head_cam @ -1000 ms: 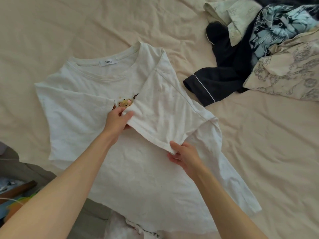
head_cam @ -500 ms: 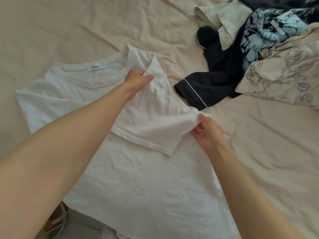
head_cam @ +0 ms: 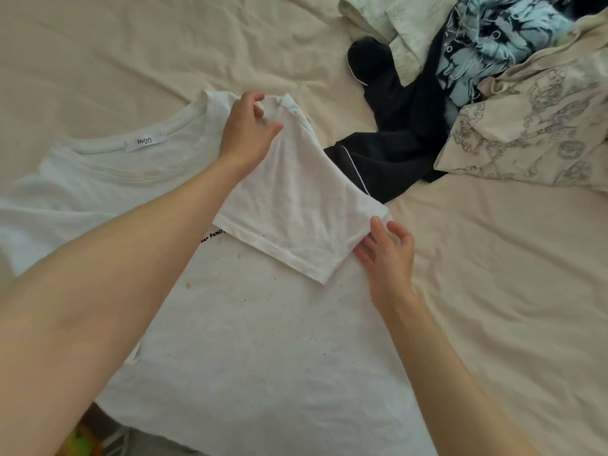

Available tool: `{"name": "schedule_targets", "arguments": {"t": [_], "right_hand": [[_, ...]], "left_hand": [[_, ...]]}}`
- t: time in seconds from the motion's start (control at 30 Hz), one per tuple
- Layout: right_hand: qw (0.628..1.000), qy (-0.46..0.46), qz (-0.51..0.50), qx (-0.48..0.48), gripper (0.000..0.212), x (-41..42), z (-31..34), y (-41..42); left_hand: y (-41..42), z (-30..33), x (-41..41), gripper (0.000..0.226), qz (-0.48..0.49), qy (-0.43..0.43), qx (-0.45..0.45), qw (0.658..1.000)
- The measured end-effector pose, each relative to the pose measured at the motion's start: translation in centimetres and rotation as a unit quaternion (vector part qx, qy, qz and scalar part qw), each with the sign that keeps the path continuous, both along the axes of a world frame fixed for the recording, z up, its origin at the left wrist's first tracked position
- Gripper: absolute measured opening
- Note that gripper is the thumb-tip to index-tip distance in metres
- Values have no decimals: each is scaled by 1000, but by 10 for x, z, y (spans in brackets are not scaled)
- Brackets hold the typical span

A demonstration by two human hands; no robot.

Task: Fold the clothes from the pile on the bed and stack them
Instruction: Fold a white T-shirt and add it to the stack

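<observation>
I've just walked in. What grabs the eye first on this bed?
A white cotton T-shirt lies spread across the beige bedsheet, its right sleeve folded over the chest. The left hand is at the shoulder, the right hand at the sleeve's edge. A jumbled pile of unfolded clothes waits at upper right.

The bed (head_cam: pixel 493 291) is covered by a creased cream sheet (head_cam: pixel 131 44). A white T-shirt (head_cam: pixel 263 340) is spread flat on it at the near side. A pile of clothes (head_cam: pixel 477 93) is heaped at the far right corner, just beside the shirt.
</observation>
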State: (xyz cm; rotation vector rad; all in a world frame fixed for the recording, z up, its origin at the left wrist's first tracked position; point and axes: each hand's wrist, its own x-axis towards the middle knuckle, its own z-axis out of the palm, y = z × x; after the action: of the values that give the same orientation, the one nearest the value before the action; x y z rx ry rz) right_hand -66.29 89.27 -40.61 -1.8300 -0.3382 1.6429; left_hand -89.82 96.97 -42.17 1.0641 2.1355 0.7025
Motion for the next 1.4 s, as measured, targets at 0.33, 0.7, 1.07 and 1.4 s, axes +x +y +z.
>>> {"name": "schedule_targets", "arguments": {"t": [0.33, 0.7, 1.07, 1.4], "right_hand": [[971, -34, 203, -120, 5, 2, -6, -50], [770, -500, 376, 124, 29, 18, 21, -104], [709, -493, 502, 46, 38, 131, 19, -138], [691, -527, 493, 39, 27, 173, 12, -164]], "left_hand": [[-122, -7, -18, 34, -173, 288, -44, 941], [-327, 35, -48, 50, 19, 222, -167, 961], [-388, 19, 79, 57, -184, 165, -205, 947], [-405, 17, 138, 61, -238, 168, -232, 928]]}}
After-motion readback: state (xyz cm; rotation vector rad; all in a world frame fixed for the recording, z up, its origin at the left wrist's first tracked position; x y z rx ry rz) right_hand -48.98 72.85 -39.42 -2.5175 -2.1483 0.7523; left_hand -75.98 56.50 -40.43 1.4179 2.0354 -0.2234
